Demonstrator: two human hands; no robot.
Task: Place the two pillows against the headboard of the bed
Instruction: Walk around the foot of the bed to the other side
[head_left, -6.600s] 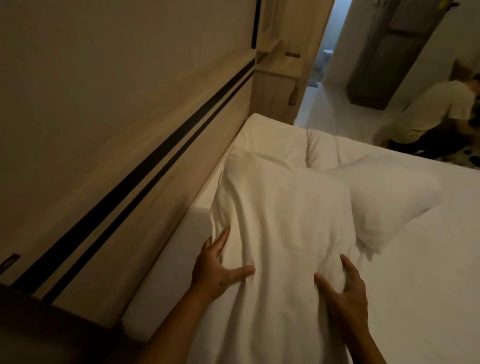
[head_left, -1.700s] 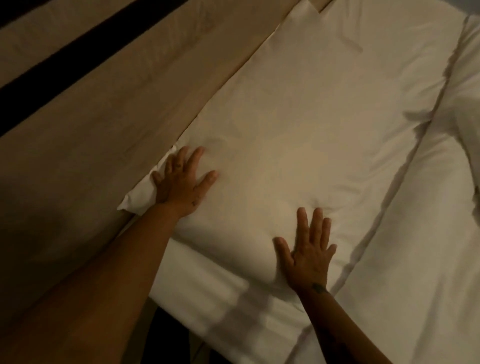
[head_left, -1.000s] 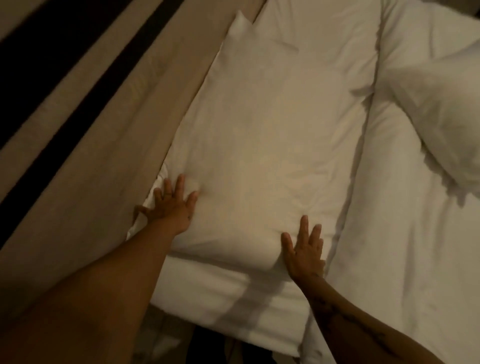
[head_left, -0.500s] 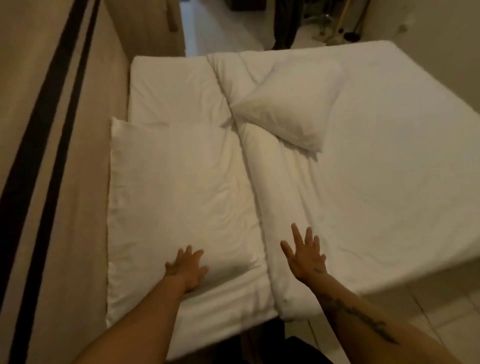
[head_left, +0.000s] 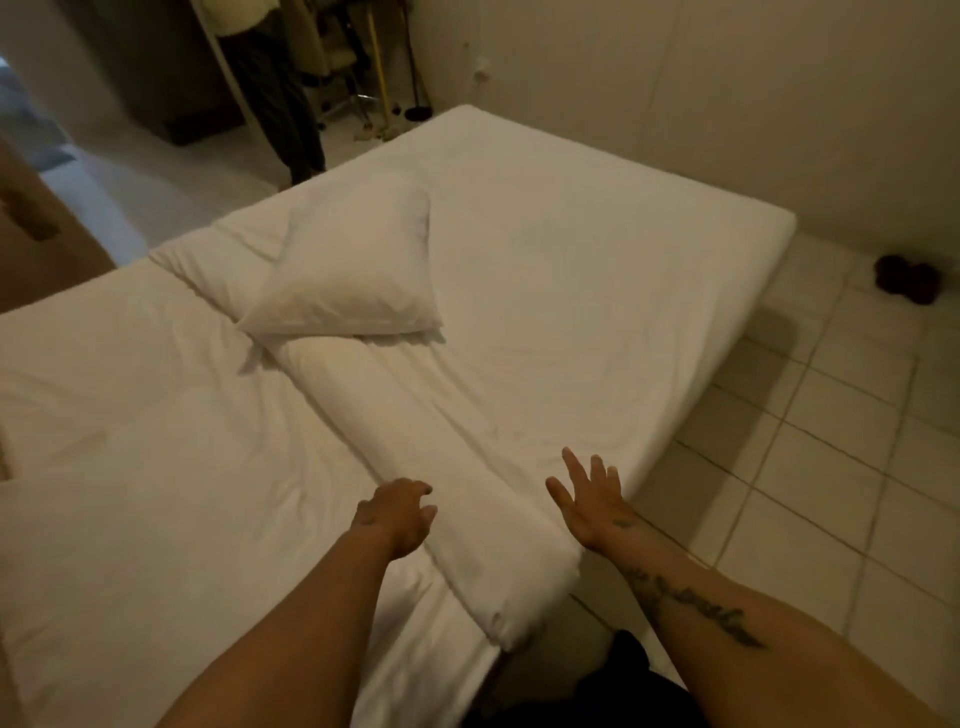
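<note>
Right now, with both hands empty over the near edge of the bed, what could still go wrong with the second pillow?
1. The second pillow lies mid-bed, angled across a fold in the sheet, beyond the left hand and right hand; reaching it likely means leaning over.
2. Dragging it could bunch the rumpled sheet further.
3. The headboard is barely in view, so alignment against it may be misjudged.
</note>
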